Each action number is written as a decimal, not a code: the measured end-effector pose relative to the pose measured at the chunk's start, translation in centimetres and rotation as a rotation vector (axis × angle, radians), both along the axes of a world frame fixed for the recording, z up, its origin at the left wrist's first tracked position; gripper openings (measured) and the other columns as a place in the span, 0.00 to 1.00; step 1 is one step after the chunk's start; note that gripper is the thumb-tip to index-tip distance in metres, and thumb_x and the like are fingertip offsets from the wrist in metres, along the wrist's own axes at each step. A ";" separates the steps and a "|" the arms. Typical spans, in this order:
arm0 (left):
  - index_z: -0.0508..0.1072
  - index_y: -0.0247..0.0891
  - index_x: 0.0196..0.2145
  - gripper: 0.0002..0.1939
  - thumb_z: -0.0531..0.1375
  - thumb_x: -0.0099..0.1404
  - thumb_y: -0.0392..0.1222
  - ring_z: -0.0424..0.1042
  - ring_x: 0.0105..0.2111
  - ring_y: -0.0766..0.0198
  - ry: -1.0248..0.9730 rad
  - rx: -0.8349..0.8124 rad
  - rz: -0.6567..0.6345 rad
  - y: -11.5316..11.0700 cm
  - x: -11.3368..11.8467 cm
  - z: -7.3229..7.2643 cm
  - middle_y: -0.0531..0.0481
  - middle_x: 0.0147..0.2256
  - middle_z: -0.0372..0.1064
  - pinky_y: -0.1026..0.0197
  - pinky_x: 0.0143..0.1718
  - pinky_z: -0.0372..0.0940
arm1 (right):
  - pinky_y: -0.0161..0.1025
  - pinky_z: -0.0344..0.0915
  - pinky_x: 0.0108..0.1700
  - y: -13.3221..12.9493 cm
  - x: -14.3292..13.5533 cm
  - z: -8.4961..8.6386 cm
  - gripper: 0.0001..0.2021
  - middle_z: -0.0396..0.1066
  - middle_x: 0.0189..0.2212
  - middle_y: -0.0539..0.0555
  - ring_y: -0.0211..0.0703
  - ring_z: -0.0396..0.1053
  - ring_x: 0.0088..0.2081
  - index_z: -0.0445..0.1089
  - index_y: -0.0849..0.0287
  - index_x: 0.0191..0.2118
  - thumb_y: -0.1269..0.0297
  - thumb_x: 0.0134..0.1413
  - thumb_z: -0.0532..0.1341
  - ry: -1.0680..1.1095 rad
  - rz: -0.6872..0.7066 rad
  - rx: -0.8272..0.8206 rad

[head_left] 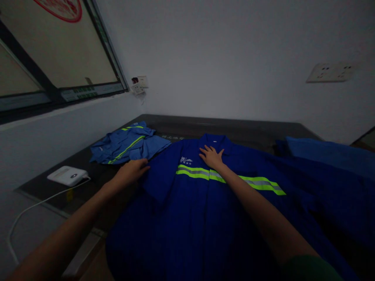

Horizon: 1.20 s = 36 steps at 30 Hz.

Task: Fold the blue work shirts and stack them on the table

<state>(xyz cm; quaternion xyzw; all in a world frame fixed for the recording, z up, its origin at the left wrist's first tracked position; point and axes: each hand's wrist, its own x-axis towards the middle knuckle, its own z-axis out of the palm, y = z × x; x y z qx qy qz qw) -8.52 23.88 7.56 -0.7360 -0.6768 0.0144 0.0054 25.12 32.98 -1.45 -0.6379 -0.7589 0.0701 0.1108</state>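
Observation:
A dark blue work jacket (187, 218) lies spread out front up, its collar toward the wall. A yellow-green and grey reflective band crosses its chest, with a white logo above the band. My right hand (212, 157) rests flat on the upper chest just below the collar, fingers spread. At the left, my left hand (135, 170) has its fingers closed at the edge of the jacket's sleeve (159, 169). The lower part of the jacket hangs toward me and is very dark.
Left on the dark table (249, 130) lies a crumpled lighter blue garment (125, 142) with reflective strips. Near the left edge sits a white device (67, 175) with a cable. More blue cloth (331, 154) lies at the right. The wall (222, 70) bounds the back, a window (67, 47) the left.

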 end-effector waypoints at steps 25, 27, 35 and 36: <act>0.74 0.31 0.45 0.17 0.50 0.66 0.40 0.68 0.48 0.42 0.119 0.316 0.230 19.3 -9.7 -3.2 0.31 0.45 0.71 0.44 0.49 0.58 | 0.80 0.31 0.56 6.7 -0.1 -0.3 0.22 0.51 0.66 0.51 0.57 0.45 0.65 0.58 0.43 0.62 0.51 0.65 0.47 0.011 -0.001 0.016; 0.73 0.31 0.47 0.18 0.48 0.65 0.36 0.65 0.51 0.41 0.135 0.406 0.174 19.1 -9.2 -3.1 0.29 0.46 0.69 0.41 0.52 0.54 | 0.80 0.31 0.55 6.8 0.0 -0.3 0.22 0.52 0.65 0.51 0.57 0.46 0.65 0.59 0.43 0.62 0.51 0.65 0.47 0.017 -0.001 0.025; 0.72 0.43 0.49 0.17 0.51 0.66 0.39 0.60 0.55 0.51 -0.052 0.426 -0.175 18.0 4.1 -2.6 0.43 0.52 0.66 0.42 0.58 0.49 | 0.68 0.37 0.62 4.3 -0.2 1.6 0.21 0.54 0.64 0.54 0.49 0.47 0.65 0.60 0.50 0.61 0.56 0.66 0.48 0.053 0.013 0.294; 0.72 0.45 0.49 0.16 0.52 0.66 0.43 0.60 0.56 0.52 -0.072 0.366 -0.236 17.5 6.1 -3.3 0.45 0.53 0.66 0.42 0.58 0.50 | 0.66 0.38 0.63 3.6 0.5 2.2 0.21 0.55 0.64 0.54 0.47 0.47 0.65 0.59 0.50 0.61 0.57 0.66 0.48 0.055 0.011 0.324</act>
